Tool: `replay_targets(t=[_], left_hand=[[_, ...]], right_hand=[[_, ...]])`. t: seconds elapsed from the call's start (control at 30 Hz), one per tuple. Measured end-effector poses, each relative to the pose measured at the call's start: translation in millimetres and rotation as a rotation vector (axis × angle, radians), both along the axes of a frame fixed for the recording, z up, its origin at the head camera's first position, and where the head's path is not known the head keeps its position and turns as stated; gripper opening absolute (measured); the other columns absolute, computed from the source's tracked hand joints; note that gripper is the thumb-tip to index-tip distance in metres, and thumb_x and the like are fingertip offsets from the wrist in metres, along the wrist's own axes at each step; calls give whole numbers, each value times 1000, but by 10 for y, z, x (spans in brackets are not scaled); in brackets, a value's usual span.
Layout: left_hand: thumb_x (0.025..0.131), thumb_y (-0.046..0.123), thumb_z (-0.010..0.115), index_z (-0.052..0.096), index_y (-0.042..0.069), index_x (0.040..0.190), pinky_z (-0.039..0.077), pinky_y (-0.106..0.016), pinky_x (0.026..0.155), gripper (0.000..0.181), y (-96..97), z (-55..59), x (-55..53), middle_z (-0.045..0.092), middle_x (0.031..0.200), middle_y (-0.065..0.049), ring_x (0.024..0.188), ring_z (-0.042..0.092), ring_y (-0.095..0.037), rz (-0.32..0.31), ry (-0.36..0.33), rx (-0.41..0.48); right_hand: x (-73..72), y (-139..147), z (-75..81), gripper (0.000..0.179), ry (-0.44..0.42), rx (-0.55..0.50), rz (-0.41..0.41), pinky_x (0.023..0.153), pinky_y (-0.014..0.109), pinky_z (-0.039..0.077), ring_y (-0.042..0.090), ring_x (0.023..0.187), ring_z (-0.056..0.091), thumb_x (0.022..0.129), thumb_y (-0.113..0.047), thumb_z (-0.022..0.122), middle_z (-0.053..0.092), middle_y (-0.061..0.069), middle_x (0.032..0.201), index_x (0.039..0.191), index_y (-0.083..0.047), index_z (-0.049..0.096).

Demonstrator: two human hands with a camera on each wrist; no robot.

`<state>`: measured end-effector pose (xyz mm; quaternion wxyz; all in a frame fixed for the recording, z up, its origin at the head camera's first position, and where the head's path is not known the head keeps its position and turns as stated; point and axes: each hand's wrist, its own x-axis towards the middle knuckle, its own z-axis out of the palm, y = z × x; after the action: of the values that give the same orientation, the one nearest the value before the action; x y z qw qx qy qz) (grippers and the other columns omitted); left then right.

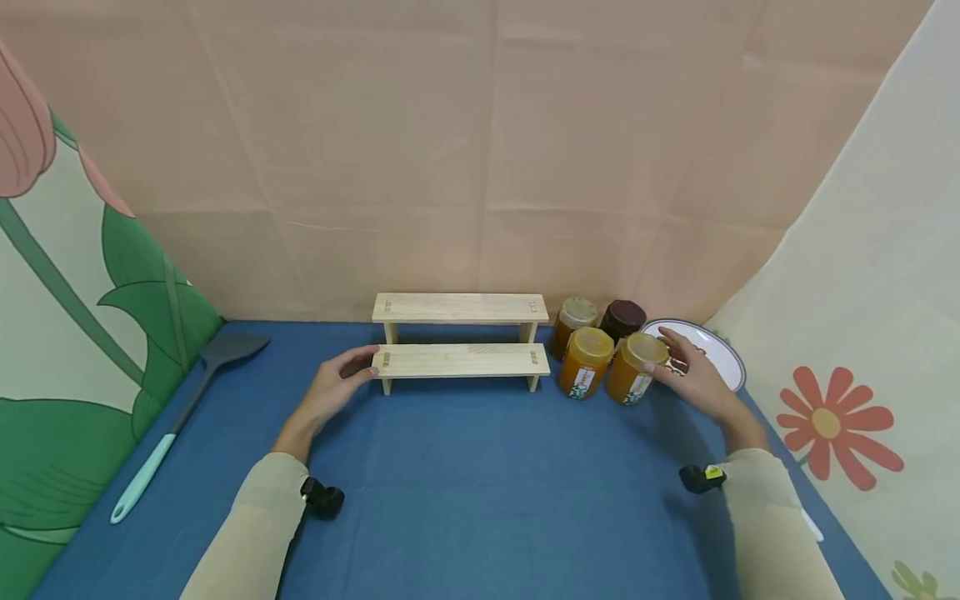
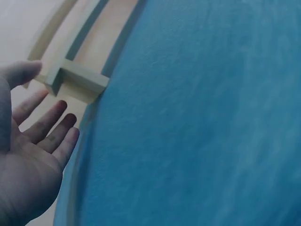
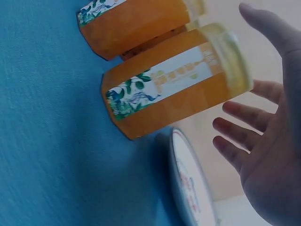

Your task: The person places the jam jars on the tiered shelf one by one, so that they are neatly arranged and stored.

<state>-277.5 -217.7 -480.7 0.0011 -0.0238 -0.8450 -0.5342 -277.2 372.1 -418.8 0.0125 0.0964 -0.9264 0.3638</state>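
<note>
A two-step wooden rack (image 1: 461, 360) stands on the blue cloth, and my left hand (image 1: 333, 387) is at the left end of its lower step. In the left wrist view the fingers (image 2: 49, 120) are spread beside the wood; whether they touch it I cannot tell. At the right, my right hand (image 1: 697, 379) is beside the yellow lid of the front right jar (image 1: 624, 383), fingers parted. That jar holds something orange and bears a white label (image 3: 162, 82). Another orange jar (image 1: 581, 371) stands left of it. Behind are a pale-lidded jar (image 1: 577, 313) and a dark-lidded jar (image 1: 624, 317).
A white plate (image 1: 723, 358) with a dark rim lies behind my right hand, partly hidden by it. On the left lies a spatula (image 1: 183, 417) with a grey blade and mint handle. A beige cloth wall (image 1: 480, 167) rises behind the rack.
</note>
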Motion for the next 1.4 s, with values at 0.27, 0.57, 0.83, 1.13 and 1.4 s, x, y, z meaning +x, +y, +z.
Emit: replay_targets(t=[0.27,0.57,0.83,1.13,1.4], left_hand=[[106,33,59,55,18,150,39,-51,119,46,35,-111,-44,53,154,-11,143,47,-30,37,-1,119],[106,35,60,55,18,150,38,-48,120,47,4,-141,-43,52,155,-9,143,46,-27,46,4,178],[106,33,61,53,18,151,36,-48,121,48,-2,-205,-27,51,156,-9,143,46,-27,7,11,236],[108,29,58,50,18,154,36,-46,121,48,0,-220,-34,48,159,-9,144,44,-26,5,0,237],[106,34,60,54,19,151,39,-44,119,48,-5,-221,-27,51,156,-7,143,46,-24,13,19,230]], right_hand=[[-43,-43,-190,78,25,-108,-15,108,49,50,40,133,55,99,-35,71,51,21,152,162,-12,31],[-79,-111,-349,75,66,-248,-34,91,8,48,-6,113,57,95,-25,77,58,8,140,158,-12,38],[16,-211,-323,79,41,-308,-111,90,4,46,-9,113,51,96,-26,76,52,6,143,159,-7,33],[0,-129,-408,79,61,-309,-187,87,5,47,-8,111,53,94,-32,78,56,-6,136,159,-10,37],[82,-104,-172,81,74,-273,-229,86,4,47,-6,111,52,94,-37,77,54,9,145,158,-8,36]])
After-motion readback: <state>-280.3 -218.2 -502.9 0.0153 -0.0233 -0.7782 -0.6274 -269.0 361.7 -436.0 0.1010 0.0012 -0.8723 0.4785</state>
